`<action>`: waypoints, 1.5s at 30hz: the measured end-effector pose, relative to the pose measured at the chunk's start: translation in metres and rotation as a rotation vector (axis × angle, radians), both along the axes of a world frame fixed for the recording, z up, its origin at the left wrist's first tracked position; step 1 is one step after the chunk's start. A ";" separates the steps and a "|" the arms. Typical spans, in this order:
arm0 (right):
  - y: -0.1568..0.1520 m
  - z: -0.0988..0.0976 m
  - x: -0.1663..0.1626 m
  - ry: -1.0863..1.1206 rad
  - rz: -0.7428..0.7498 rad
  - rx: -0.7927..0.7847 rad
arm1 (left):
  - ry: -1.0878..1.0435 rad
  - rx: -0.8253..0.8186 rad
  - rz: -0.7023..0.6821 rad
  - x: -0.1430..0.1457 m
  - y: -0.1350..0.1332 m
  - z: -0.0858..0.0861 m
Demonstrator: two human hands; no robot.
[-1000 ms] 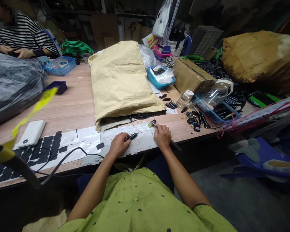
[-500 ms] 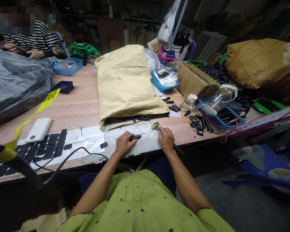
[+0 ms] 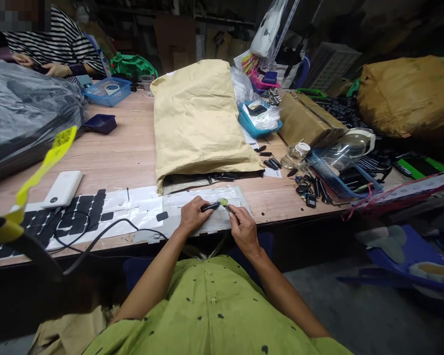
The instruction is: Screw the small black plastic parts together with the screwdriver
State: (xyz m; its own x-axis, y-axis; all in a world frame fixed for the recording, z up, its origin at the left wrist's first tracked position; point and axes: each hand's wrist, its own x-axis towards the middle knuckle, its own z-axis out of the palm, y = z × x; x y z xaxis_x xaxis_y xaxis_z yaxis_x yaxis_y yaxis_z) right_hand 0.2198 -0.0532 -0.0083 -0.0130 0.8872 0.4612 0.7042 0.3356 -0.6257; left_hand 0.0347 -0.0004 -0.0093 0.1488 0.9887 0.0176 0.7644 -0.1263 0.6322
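My left hand (image 3: pixel 193 215) is closed around a slim black object (image 3: pixel 210 207), its tip pointing right, over the white sheet at the table's front edge. What kind of object it is I cannot make out. In my right hand (image 3: pixel 243 228) is a small hammer (image 3: pixel 224 202) with a yellow-green face and a metal shaft. Its head is at the tip of the black object; whether they touch I cannot tell. Behind both hands lies a large yellow paper sack (image 3: pixel 203 123), its open end towards me with black pieces inside.
To the left are a white power bank (image 3: pixel 62 189), a black cable and a sheet of black stickers (image 3: pixel 83 213). At right stand a glass jar (image 3: pixel 295 155), a blue basket (image 3: pixel 346 180) and keys (image 3: pixel 306 190). A co-worker in striped sleeves (image 3: pixel 74 42) sits at the far left.
My right hand has brought the hammer left and its head now meets or nearly meets the black object's tip. My left hand stays about where it was. The whole view has shifted slightly.
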 end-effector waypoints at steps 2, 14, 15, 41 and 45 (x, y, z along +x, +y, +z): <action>0.000 -0.002 0.001 -0.017 0.009 -0.009 | 0.007 0.005 0.006 0.001 0.000 0.000; -0.002 -0.002 -0.011 -0.059 0.108 0.015 | 0.009 -0.043 -0.002 0.006 -0.002 0.010; -0.002 -0.003 -0.011 -0.071 0.110 0.005 | 0.010 -0.048 -0.003 0.006 -0.002 0.010; 0.057 -0.038 0.054 -0.418 -0.484 -0.016 | -0.035 0.020 -0.235 -0.011 -0.020 0.005; 0.057 -0.039 0.052 -0.447 -0.504 0.002 | -0.070 -0.056 -0.517 -0.014 -0.069 0.005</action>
